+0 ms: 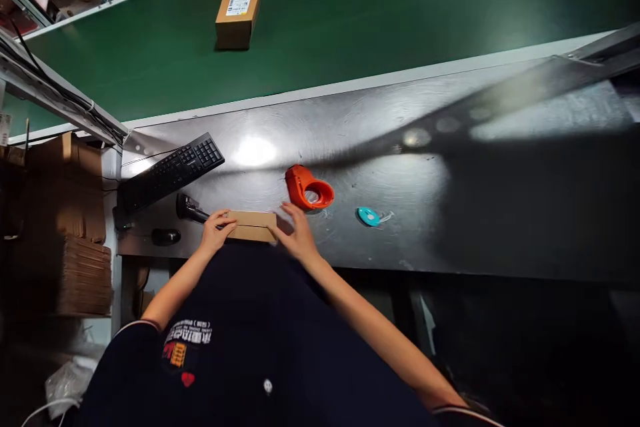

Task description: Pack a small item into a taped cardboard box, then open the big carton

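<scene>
A small flat cardboard box [253, 225] lies at the near edge of the steel worktable [450, 200]. My left hand [217, 228] grips its left end with curled fingers. At the box's right end my right hand [296, 232] presses against it, fingers bent around the corner. An orange tape dispenser [307, 188] sits just beyond my right hand, and a black handheld scanner [189, 208] lies beside my left hand.
A black keyboard [170, 172] and a mouse [166, 236] are at the table's left. A teal disc [369, 215] lies right of the dispenser. A labelled cardboard box [239, 12] rides the green conveyor belt [375, 13] behind. Stacked flat cartons [75, 260] stand at far left.
</scene>
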### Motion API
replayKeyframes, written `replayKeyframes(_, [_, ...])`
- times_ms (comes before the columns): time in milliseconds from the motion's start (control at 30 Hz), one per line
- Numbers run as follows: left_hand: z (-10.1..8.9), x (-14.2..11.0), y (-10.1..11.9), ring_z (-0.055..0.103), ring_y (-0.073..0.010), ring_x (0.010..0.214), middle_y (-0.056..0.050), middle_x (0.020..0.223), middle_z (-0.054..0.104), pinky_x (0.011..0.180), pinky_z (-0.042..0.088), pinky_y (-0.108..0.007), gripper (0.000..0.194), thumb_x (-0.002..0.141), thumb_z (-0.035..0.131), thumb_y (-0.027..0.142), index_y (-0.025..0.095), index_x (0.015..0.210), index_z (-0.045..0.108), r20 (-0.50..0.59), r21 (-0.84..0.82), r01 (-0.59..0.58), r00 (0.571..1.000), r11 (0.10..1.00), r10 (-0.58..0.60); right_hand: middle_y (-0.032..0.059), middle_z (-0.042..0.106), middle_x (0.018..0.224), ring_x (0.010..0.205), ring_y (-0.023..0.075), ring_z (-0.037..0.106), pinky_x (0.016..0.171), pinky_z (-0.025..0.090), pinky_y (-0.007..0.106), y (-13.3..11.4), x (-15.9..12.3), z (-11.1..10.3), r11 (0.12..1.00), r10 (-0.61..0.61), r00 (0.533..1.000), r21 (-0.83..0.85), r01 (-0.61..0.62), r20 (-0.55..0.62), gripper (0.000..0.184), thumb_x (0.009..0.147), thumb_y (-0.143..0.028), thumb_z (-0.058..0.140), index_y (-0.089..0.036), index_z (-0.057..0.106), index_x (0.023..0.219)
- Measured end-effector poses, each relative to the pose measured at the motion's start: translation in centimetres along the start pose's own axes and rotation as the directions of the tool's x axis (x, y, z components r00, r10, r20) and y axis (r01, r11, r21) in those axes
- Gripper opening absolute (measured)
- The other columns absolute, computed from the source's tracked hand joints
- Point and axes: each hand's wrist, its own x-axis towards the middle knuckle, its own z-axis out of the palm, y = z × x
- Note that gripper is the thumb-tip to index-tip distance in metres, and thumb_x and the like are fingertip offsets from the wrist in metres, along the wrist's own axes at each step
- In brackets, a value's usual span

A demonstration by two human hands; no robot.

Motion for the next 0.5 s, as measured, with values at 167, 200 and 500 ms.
replayKeyframes(167, [0.5, -0.2, 0.0, 0.065, -0.0259, 0.118, -0.016, 0.136, 0.067, 0.097, 0.055, -0.041, 0.06, 0.074, 0.081, 0.022, 0.017, 0.132, 0.066, -0.036, -0.178, 0.16, 0.985, 0.971, -0.169, 0.0299, 0.053, 0.139, 0.133, 0.0445, 0.042, 0.112, 0.032, 0.063, 2.2, 3.3, -2.4, 0.786, 0.32, 0.941, -0.524, -0.329, -0.111, 0.071, 0.087, -0.052, 0.066, -0.001, 0.055, 0.136])
replayKeyframes(200, [0.7, 0.2, 0.0, 0.065, -0.0259, 0.12, -0.017, 0.139, 0.065, 0.098, 0.055, -0.041, 0.066, 0.073, 0.081, 0.021, 0.017, 0.136, 0.062, -0.017, -0.194, 0.194, 0.98, 0.962, -0.201, 0.0306, 0.057, 0.132, 0.131, 0.0452, 0.042, 0.111, 0.031, 0.063, 2.6, 4.5, -2.7, 0.738, 0.373, 0.927, -0.591, -0.325, -0.044, 0.063, 0.087, -0.049, 0.065, 0.0, 0.061, 0.126])
replayKeyframes(500, [3.2, 5.9, 1.0, 0.072, -0.0267, 0.101, -0.014, 0.112, 0.078, 0.1, 0.055, -0.043, 0.045, 0.065, 0.085, 0.02, 0.01, 0.109, 0.08, 0.351, -0.201, 0.352, 0.897, 0.914, -0.268, 0.0135, 0.071, 0.087, 0.081, 0.0255, 0.067, 0.078, 0.054, 0.037, -3.5, 4.3, -6.8, 0.861, 0.37, 0.792, 0.142, -0.489, 0.486, 0.064, 0.081, -0.076, 0.062, -0.014, 0.069, 0.094])
